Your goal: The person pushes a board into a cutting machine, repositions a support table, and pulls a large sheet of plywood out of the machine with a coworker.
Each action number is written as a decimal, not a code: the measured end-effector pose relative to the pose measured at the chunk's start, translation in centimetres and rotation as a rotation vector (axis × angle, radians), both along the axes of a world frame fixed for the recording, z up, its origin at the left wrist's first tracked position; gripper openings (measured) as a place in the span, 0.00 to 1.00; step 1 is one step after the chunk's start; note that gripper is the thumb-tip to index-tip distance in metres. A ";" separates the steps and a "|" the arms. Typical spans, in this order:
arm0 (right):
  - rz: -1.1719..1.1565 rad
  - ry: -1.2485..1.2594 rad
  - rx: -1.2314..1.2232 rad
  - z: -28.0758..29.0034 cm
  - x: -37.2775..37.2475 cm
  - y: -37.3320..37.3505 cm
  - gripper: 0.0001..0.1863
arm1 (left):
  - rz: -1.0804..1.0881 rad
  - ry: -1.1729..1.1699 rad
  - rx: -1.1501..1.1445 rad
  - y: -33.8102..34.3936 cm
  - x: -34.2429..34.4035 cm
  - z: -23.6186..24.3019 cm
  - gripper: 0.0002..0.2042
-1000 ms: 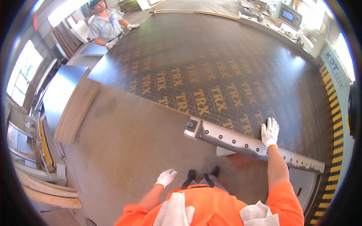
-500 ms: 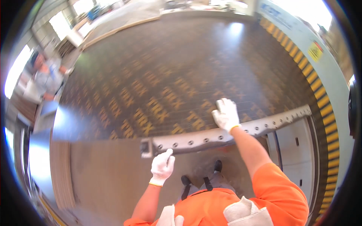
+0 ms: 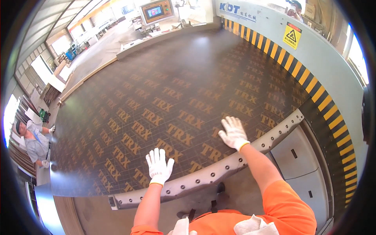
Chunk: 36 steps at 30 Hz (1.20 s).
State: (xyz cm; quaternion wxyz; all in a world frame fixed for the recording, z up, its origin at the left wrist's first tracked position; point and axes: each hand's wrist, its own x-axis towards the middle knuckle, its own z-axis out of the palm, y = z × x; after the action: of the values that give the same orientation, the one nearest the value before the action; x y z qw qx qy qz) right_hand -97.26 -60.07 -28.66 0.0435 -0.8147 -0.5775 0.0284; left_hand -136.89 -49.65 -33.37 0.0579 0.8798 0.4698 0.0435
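A wide dark-brown panel (image 3: pixel 133 105) with yellow printed lettering lies flat before me. My left hand (image 3: pixel 159 166), in a white work glove, rests palm down near the panel's front edge with fingers spread. Farther right, my right hand (image 3: pixel 234 134), gloved the same way, lies on the panel with its fingers apart. Neither hand grips anything. Under both forearms runs a pale metal rail (image 3: pixel 188 185) with a row of round holes along the front of the panel.
On the right stands a grey machine beam (image 3: pixel 258 23) with yellow-black striped edging (image 3: pixel 291 69). A control screen (image 3: pixel 155 11) is at the back. Another person (image 3: pixel 34 143) in grey stands at the panel's left end. Stacked sheets (image 3: pixel 66 213) are at lower left.
My left hand has gone from beside the rail's end onto the panel, its fingers opening out. My right hand stays on the panel. The view has swung, bringing the control screen in.
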 end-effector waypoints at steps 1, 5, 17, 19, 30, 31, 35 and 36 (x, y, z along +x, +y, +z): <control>-0.043 -0.008 -0.014 -0.8 6.8 0.8 0.37 | 0.033 0.033 -0.001 1.8 5.4 -0.9 0.37; -0.163 -0.052 -0.083 -3.3 28.4 6.0 0.38 | 0.086 0.111 -0.016 9.6 23.0 -3.1 0.38; -0.169 -0.074 -0.062 -12.6 50.0 25.4 0.40 | 0.071 0.098 -0.006 32.6 44.7 -10.8 0.39; -0.173 -0.068 -0.060 -13.8 52.2 27.4 0.39 | 0.030 0.096 -0.017 34.8 48.1 -11.0 0.39; -0.177 -0.070 -0.023 -14.5 83.0 22.3 0.39 | -0.027 0.003 0.061 29.0 70.5 -12.8 0.39; -0.169 -0.059 -0.030 -14.4 85.8 20.9 0.39 | -0.027 0.002 0.062 28.0 73.4 -12.9 0.39; -0.122 -0.050 -0.057 -14.1 95.3 16.1 0.41 | -0.019 0.012 0.081 23.8 83.1 -13.2 0.38; -0.108 -0.045 -0.060 -14.1 97.3 14.8 0.41 | -0.018 0.009 0.075 22.7 85.0 -13.1 0.38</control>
State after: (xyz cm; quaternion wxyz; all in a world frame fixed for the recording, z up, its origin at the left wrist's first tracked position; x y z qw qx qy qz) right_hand -0.01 -45.31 -42.79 0.0076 -0.8459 -0.5327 0.0249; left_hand -51.91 -26.91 -46.43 0.0233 0.8857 0.4601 0.0565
